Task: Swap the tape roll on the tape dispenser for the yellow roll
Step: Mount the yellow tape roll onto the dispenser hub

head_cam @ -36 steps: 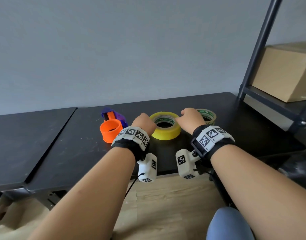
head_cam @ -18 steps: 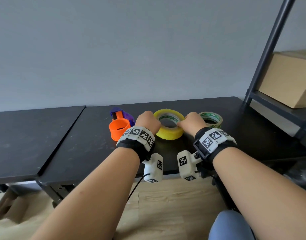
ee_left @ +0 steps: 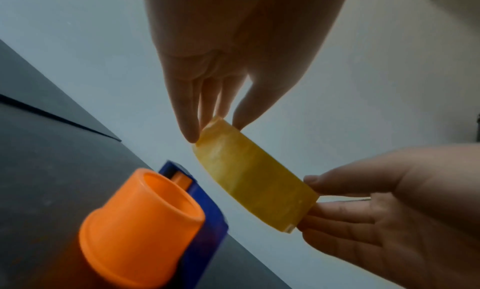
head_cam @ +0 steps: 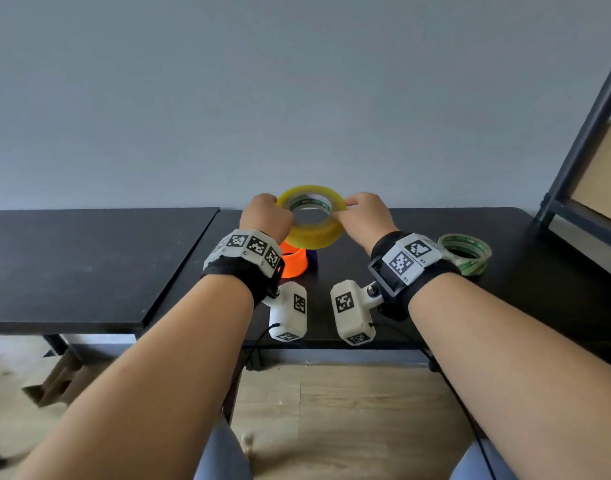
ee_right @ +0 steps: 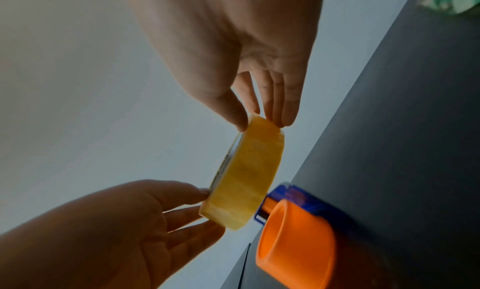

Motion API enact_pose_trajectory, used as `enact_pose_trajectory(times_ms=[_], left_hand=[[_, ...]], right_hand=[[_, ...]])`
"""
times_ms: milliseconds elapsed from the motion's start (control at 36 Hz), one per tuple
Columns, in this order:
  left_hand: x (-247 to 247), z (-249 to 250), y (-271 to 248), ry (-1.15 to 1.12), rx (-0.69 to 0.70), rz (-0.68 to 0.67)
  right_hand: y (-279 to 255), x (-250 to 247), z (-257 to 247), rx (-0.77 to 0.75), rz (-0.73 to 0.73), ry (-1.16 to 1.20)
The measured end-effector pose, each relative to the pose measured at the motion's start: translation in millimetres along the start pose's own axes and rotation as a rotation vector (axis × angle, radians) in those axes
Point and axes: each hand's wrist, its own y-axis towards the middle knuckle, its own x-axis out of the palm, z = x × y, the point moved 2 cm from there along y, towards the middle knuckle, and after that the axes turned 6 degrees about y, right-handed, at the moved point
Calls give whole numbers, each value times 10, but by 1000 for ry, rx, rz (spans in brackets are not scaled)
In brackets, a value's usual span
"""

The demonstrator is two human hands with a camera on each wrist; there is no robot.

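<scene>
Both hands hold the yellow tape roll in the air, tilted, each pinching one side of its rim. My left hand has the left side and my right hand the right. In the left wrist view the left fingertips pinch the roll; in the right wrist view the right fingertips do the same on the roll. Just below stands the tape dispenser: a bare orange hub on a blue body, resting on the black table.
A green-printed clear tape roll lies flat on the table behind my right wrist. A second black table adjoins on the left. A dark shelf post and a cardboard box stand at the right.
The yellow roll has been lifted off the table by both hands and carried left, so it now hangs over the orange hub. The green-printed roll has stayed put.
</scene>
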Motion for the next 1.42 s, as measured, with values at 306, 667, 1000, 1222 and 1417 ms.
enact_pose_trajectory(times_ms=[306, 667, 1000, 1222, 1417], left_hand=[[-170, -504, 145, 24, -128, 47], [-1, -698, 164, 115, -142, 42], [180, -689, 196, 118, -107, 9], [230, -668, 219, 125, -112, 5], [283, -641, 245, 128, -90, -3]], right_hand=[[12, 580, -186, 48, -90, 103], [15, 708, -31, 55, -131, 34], [35, 615, 21, 89, -107, 22], [9, 602, 58, 284, -159, 382], [101, 683, 234, 347, -131, 446]])
